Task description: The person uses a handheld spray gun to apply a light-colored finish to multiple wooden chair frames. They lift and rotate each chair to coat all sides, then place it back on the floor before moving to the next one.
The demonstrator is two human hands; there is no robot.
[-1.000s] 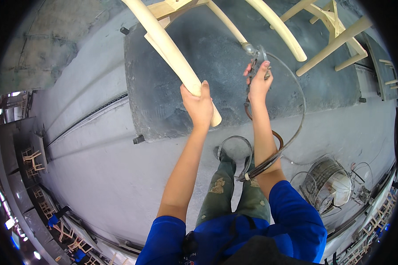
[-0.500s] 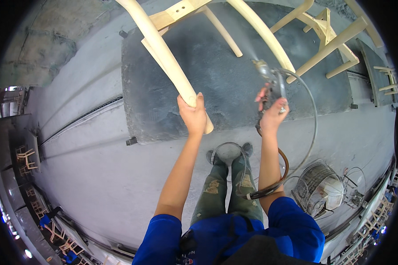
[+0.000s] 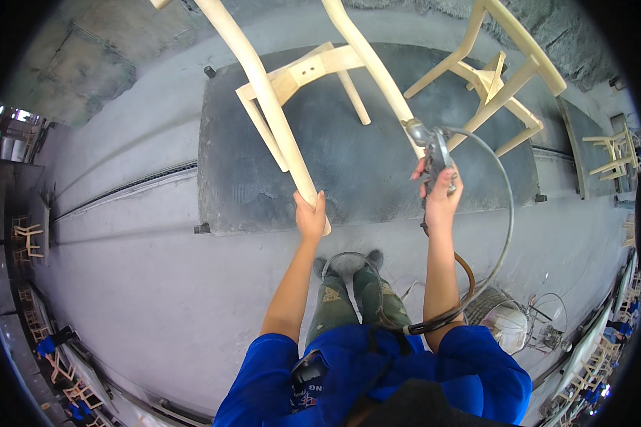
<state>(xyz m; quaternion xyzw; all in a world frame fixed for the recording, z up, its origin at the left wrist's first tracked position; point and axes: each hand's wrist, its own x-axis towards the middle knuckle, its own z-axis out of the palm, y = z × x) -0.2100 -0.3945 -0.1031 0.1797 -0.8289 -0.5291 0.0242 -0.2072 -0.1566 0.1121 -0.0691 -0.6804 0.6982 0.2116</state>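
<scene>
My left hand [image 3: 310,215] is wrapped round the near end of a pale wooden leg of an unfinished chair frame [image 3: 267,99]. The frame has a curved crosspiece with two small holes. In my right hand [image 3: 440,193] is a metal spray gun [image 3: 436,149], its nozzle close to the frame's right leg and overlapping the lower end of it in view. A grey hose [image 3: 507,186] loops from the gun, and darker hoses lie over my right forearm. Whether the trigger is pressed I cannot tell.
Beneath the frame spreads a dark, worn platform [image 3: 249,199]. A second wooden chair frame [image 3: 488,82] stands on it at the right. A splattered bucket [image 3: 502,324] sits on the floor at lower right, near hoses. Farther right is another board [image 3: 584,153] with a chair frame.
The view has shifted, showing more of the chair frame. My right hand has brought the spray gun over the frame's right leg. Faint mist seen earlier at the nozzle is not distinct now.
</scene>
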